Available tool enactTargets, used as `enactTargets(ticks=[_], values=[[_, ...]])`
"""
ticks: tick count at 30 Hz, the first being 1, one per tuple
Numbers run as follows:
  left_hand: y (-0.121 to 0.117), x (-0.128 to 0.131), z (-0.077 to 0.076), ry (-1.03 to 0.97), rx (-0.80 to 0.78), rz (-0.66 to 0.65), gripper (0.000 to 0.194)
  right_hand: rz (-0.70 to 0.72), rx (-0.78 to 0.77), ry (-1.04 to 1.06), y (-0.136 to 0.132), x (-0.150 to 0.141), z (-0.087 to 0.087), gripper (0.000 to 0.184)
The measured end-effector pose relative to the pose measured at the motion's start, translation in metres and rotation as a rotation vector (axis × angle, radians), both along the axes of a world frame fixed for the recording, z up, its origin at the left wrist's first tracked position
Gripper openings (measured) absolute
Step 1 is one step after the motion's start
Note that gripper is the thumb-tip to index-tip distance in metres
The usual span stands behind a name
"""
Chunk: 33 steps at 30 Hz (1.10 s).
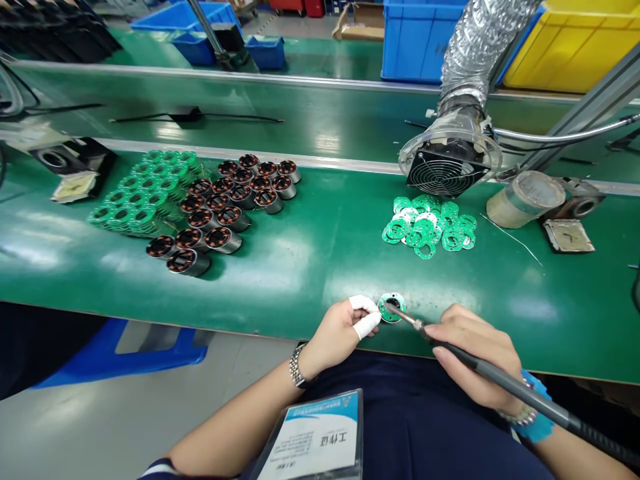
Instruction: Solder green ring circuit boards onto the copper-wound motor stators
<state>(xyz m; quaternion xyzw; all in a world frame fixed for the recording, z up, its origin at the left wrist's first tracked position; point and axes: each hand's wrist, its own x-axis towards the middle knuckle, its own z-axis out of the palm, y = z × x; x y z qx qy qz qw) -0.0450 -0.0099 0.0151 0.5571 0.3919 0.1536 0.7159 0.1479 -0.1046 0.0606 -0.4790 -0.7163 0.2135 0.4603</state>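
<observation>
Green tabletop runs across the scene, with an extractor fan at far right, copper-wound motor stators massed far left and loose green circuit rings right of centre. At the near edge — left hand closed, white-wrapped fingertips pinching a small green ring; right hand gripping a soldering iron that touches the ring.

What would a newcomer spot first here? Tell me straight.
The silver-ducted extractor fan at the far right of the green bench stands out, above a heap of green ring circuit boards. Left of it lie rows of copper-wound motor cylinders. At the near edge, the right hand holds a soldering iron to a ring board steadied by the left hand.
</observation>
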Motion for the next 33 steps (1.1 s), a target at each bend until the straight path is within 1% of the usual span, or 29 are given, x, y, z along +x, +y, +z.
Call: enactTargets(ticks=[4,11,20,23,26,29,31,33], values=[[0.0,0.0,0.001,0.001,-0.013,0.012,0.015,0.003,-0.048,0.006,-0.003,-0.001,0.002,0.027],[0.0,0.001,0.001,0.003,-0.015,0.018,0.014,0.013,-0.066,-0.01,-0.002,-0.002,-0.001,0.026],[0.0,0.002,0.0,0.033,-0.001,0.016,0.013,0.035,-0.054,-0.023,-0.002,-0.002,0.002,0.026],[0.001,0.002,0.0,0.03,0.006,0.013,0.013,0.009,-0.039,-0.022,-0.003,0.0,0.002,0.025],[0.001,0.002,0.0,0.021,0.009,0.009,0.013,-0.079,-0.019,-0.037,-0.003,0.002,-0.004,0.027],[0.0,0.002,0.001,0.024,-0.001,0.019,0.014,-0.159,-0.051,-0.097,0.005,0.0,-0.016,0.023],[-0.001,0.003,0.001,0.021,-0.004,0.026,0.015,-0.137,-0.093,-0.135,0.012,-0.003,-0.024,0.025],[-0.002,0.003,0.0,0.005,-0.005,0.027,0.016,-0.092,-0.12,-0.155,0.019,-0.008,-0.033,0.033]])
